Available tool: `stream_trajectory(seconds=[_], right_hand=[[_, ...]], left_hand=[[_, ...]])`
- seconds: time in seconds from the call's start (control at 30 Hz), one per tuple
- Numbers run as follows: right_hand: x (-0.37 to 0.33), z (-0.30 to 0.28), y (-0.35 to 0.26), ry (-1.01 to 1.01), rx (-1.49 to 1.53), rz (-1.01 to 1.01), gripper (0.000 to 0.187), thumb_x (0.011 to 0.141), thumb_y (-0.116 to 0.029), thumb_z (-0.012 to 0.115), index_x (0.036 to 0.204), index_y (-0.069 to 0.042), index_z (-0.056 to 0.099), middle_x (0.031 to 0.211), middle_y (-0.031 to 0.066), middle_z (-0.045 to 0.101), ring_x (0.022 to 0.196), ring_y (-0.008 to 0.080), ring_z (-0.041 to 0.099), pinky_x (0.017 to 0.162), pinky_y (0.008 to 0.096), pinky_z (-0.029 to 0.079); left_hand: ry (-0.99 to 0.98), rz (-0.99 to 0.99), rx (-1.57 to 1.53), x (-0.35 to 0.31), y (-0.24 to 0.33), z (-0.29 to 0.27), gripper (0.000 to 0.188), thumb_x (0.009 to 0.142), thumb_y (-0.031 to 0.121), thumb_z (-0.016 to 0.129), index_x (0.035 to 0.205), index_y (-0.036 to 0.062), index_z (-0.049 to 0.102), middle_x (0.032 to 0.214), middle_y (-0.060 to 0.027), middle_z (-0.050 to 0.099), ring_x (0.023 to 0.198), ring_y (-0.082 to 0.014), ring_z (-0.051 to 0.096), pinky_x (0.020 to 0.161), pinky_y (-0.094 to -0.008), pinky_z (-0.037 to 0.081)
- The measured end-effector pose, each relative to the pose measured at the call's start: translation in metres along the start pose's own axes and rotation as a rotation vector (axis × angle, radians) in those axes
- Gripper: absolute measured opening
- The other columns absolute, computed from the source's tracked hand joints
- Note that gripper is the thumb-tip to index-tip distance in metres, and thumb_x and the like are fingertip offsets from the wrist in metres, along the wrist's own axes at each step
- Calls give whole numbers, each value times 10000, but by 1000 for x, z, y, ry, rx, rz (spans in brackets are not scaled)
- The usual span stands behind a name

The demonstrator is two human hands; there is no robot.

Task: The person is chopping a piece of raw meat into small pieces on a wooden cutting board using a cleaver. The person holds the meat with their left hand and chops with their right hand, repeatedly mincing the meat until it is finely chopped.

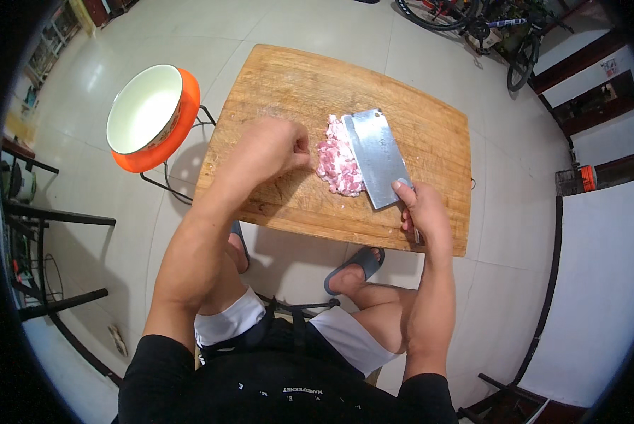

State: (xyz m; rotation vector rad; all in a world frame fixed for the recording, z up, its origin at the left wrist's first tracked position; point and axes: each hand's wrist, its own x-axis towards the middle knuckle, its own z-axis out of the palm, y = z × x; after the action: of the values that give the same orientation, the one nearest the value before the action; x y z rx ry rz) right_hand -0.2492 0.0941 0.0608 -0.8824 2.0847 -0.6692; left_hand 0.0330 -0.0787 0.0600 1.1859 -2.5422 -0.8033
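My right hand (427, 210) grips a cleaver (379, 159) near its handle, the thumb on the blade's near end. The broad steel blade lies tilted flat over the right side of a heap of chopped meat (338, 166), pink with white fat, and hides part of it. My left hand (278, 147) is just left of the meat, apart from it, over the wooden chopping board (289, 78). Its fingers are curled and closed; whatever they may hold is hidden.
Left of the board, a white enamel bowl (147, 109) rests on an orange round stool (188, 106) with black metal legs. Black metal furniture legs (62, 213) stand at far left. A bicycle (479, 25) is at the back right. My slippered feet (356, 268) are below the board's near edge.
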Motion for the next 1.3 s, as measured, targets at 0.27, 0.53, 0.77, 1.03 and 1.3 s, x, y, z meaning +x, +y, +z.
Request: stream_trajectory(seconds=[0.27, 0.53, 0.77, 1.03, 1.3], right_hand=[[-22, -17, 8, 83, 56, 22, 390, 1066, -343, 705, 979, 36, 687, 616, 32, 550, 438, 132, 526, 422, 324, 435], [-15, -25, 13, 172, 374, -106, 291, 1044, -290, 747, 954, -26, 665, 662, 4, 580, 477, 102, 533, 452, 281, 420], [8, -20, 4, 572, -211, -598, 212, 962, -175, 808, 1123, -64, 727, 951, 63, 724, 822, 232, 691, 729, 351, 530], [44, -7, -22, 688, -611, -852, 249, 874, -94, 799, 1116, -147, 777, 982, 71, 712, 917, 316, 679, 873, 436, 517], [67, -13, -24, 514, -646, -1031, 229, 859, -67, 782, 1078, -138, 785, 914, 67, 652, 961, 310, 639, 971, 453, 470]], left_hand=[[28, 66, 151, -13, 37, 35, 468, 792, 471, 910, 934, 53, 756, 850, -178, 766, 869, -388, 764, 768, -497, 596], [114, 61, 116, -4, 31, 41, 413, 811, 436, 902, 951, 74, 760, 844, -171, 766, 849, -390, 761, 755, -500, 598], [54, -5, 31, -3, 18, 24, 448, 787, 469, 917, 881, 61, 760, 838, -175, 762, 839, -396, 751, 732, -495, 577], [76, -83, 20, -4, 4, 16, 447, 820, 476, 899, 884, 51, 774, 835, -182, 765, 829, -398, 747, 720, -484, 575], [69, -69, 34, -6, 3, 16, 433, 825, 462, 904, 886, 51, 783, 852, -181, 774, 840, -393, 752, 735, -496, 584]])
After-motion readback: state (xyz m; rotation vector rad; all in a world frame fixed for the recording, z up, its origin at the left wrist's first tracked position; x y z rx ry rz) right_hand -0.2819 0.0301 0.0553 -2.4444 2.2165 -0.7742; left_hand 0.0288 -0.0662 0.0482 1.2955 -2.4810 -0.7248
